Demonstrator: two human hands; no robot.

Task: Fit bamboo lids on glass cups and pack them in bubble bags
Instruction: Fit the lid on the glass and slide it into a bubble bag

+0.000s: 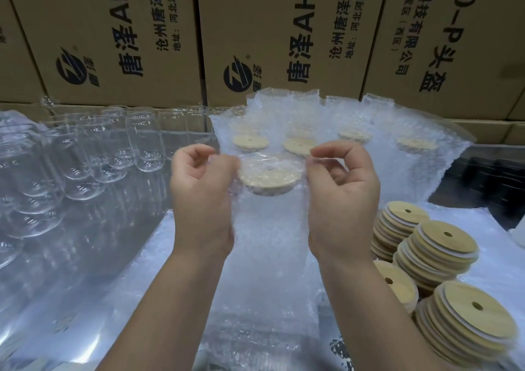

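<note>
Your left hand (200, 184) and right hand (342, 184) each pinch an upper edge of the clear bubble-wrap bag (270, 234), holding the round pale bamboo lid (268, 176) inside midway between them, equally near both, the bag's length hanging down toward you.

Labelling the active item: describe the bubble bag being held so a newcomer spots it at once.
Below the wall of brown cardboard boxes, at frame centre, the left hand and right hand pinch the top of a clear bubble bag. A round bamboo lid shows through it; the other bagged lids stand behind, untouched.
</note>
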